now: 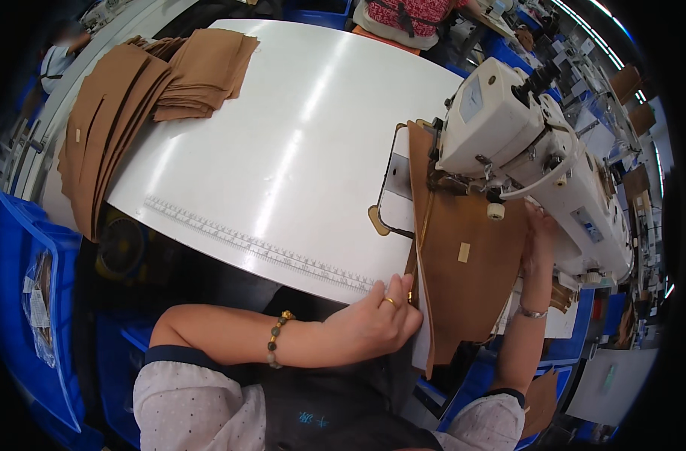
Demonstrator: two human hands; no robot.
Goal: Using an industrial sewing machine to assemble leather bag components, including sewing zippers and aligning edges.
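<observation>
A brown panel (pixel 471 286) with a pale label lies under the head of a white sewing machine (pixel 478 128), along with a pale strip (pixel 422 331) at its left edge. My left hand (pixel 392 316), with a gold ring, grips that left edge near the table's front, its fingers curled. At the panel's far right side is my right hand (pixel 537 240), below the machine's arm; its fingertips are partly hidden there, so I cannot tell whether they grip.
The white tabletop (pixel 298 150) carries brown piece stacks (pixel 110 135) at left. Blue bins (pixel 23 293) stand beside and below it. A seated person in red (pixel 407 15) is beyond the far edge; another person (pixel 57 64) is at upper left.
</observation>
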